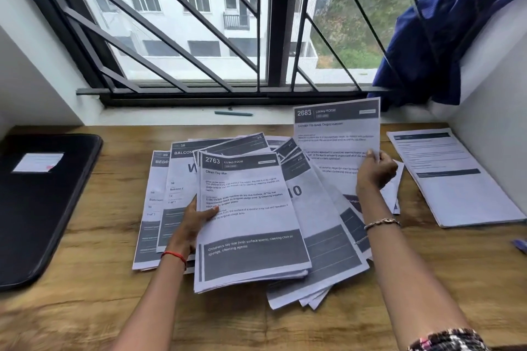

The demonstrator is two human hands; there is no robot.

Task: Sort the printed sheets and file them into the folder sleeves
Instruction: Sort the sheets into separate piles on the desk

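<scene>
A loose heap of printed sheets lies spread on the wooden table. My left hand grips the left edge of a thick stack headed "2763 Living Room", thumb on top. My right hand pinches a single sheet headed "2683 Living Room" and holds it raised and tilted over the heap's right side. A separate neat pile of sheets lies at the far right. The black closed folder with a white label lies at the left.
A pen lies on the white window sill behind the table. Blue cloth hangs at the right of the barred window. White walls close the table in on both sides. A small blue object shows at the right edge.
</scene>
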